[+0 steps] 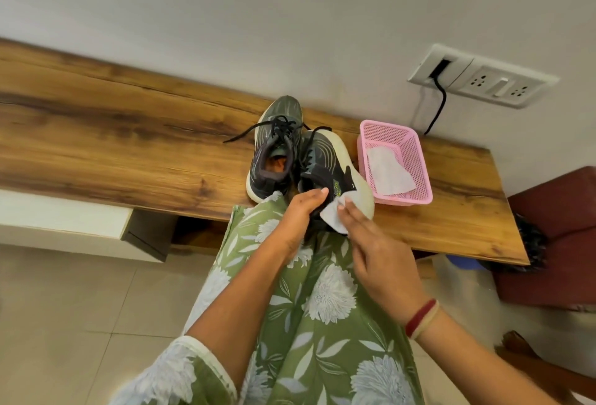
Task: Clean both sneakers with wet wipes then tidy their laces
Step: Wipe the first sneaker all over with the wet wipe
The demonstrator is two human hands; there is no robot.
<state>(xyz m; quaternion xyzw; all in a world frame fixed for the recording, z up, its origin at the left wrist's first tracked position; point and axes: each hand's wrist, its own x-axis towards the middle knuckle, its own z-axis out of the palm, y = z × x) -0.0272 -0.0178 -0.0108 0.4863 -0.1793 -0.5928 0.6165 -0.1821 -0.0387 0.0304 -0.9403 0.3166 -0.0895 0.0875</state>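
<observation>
- At the middle of the frame, on the near edge of a wooden bench (129, 133), the tilted sneaker (325, 159) lies partly on its side, its white sole turned to the right and its heel towards the person.
- Her left hand (300, 214) grips that heel, thumb up on the dark collar and fingers curled underneath, out of sight.
- Her right hand (377, 253) has its fingers nearly straight and close together, pressing a wet wipe (332, 216) against the heel end of the sole; I cannot tell where the thumb sits.
- Just left of it, touching, the upright sneaker (274, 153) stands on its sole with the toe towards the wall, its black laces (280, 129) loose and one end trailing left across the wood.
- Right of the pair, a pink mesh basket (416, 159) holds a crumpled wipe (387, 172).
- Red and pale bangles (422, 317) circle the right wrist, over a green floral garment (322, 324).
- Upper right, a wall socket panel (483, 77) has a black cable (440, 104) hanging down behind the bench.
- At the right edge stands a maroon chair (554, 237).
</observation>
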